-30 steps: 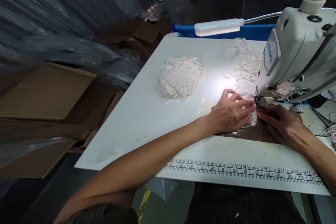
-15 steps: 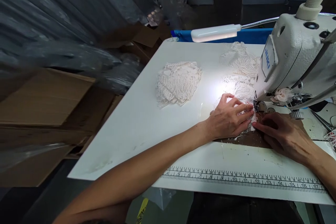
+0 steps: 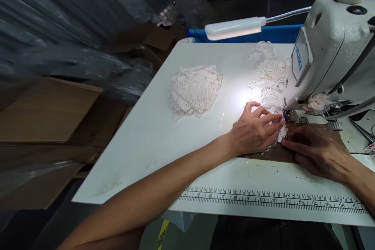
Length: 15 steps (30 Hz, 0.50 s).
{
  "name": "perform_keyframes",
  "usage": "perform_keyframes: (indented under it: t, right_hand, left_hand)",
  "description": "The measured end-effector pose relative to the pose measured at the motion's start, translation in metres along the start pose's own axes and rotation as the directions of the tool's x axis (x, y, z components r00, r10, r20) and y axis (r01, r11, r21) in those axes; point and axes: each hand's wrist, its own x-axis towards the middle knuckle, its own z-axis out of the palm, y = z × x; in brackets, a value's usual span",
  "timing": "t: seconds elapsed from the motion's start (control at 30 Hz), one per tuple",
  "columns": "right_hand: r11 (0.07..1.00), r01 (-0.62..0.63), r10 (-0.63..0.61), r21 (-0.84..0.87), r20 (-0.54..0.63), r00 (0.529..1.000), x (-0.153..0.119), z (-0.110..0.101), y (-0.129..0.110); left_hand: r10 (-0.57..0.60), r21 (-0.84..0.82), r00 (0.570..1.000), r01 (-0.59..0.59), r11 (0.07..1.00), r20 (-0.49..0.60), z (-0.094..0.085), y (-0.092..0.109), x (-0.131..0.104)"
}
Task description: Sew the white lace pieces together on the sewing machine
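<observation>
Looks mostly through lace strip [image 3: 269, 95] at sewing machine [image 3: 329, 56], pressing with loosely spread left hand [image 3: 256, 131], leaving short near end [image 3: 282, 134] at right hand [image 3: 318, 152], can't tell if pinching.

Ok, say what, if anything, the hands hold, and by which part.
The left hand holds down the near end of the white lace beside the presser foot. The right hand is at its edge; whether it pinches cannot be told.

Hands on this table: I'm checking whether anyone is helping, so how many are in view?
2. The left hand lies on white lace just left of the sewing machine; the right hand is at the lace's near end. No others show.
</observation>
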Motion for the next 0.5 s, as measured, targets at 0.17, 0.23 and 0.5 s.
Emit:
perform_keyframes:
  t: [0.17,0.23,0.5]
  right_hand:
    - [0.999,0.012,-0.013,-0.036,-0.037,0.999,0.0022,0.0007,0.0033]
    - [0.997,0.015,-0.019,-0.069,-0.062,0.998,0.0033,0.0003,0.0045]
    - [0.994,0.03,-0.032,-0.108,-0.012,0.999,0.0082,-0.0045,0.0017]
  left_hand:
    - [0.008,0.002,0.999,-0.008,1.0,-0.033,0.0008,0.0,-0.0002]
    - [0.019,0.006,0.998,-0.019,1.0,-0.06,0.0007,-0.0003,-0.0001]
    - [0.022,0.012,0.999,-0.021,1.0,-0.03,0.0006,-0.0006,0.0001]
